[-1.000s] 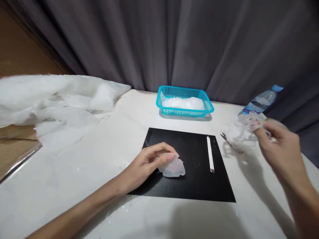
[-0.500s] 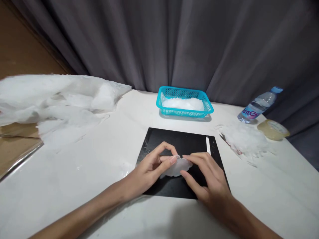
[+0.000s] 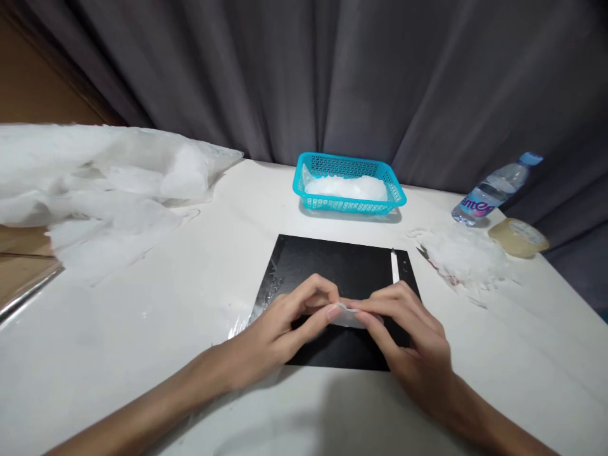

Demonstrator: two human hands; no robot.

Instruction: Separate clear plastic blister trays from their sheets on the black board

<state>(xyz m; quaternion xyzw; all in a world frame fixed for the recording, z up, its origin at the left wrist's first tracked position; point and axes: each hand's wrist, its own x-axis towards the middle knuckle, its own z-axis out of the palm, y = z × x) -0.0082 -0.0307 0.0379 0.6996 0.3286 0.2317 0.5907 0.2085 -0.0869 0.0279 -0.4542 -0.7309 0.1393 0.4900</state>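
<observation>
Both hands meet over a black mat [image 3: 332, 259] on the white table. My left hand [image 3: 289, 320] and my right hand [image 3: 403, 323] pinch a small translucent white plastic piece [image 3: 349, 315] between their fingertips, just above the mat. Most of the piece is hidden by the fingers. A thin white stick [image 3: 394, 266] lies on the mat's right side, partly behind my right hand.
A turquoise basket [image 3: 349, 183] with white pieces stands behind the mat. A heap of plastic scraps [image 3: 463, 256], a water bottle [image 3: 494, 190] and a tape roll [image 3: 519, 237] lie at the right. Large crumpled plastic bags [image 3: 95, 183] cover the left.
My right hand came from the scrap heap at the right to the mat and took hold of the plastic piece with the left hand. Both now pinch it closer together.
</observation>
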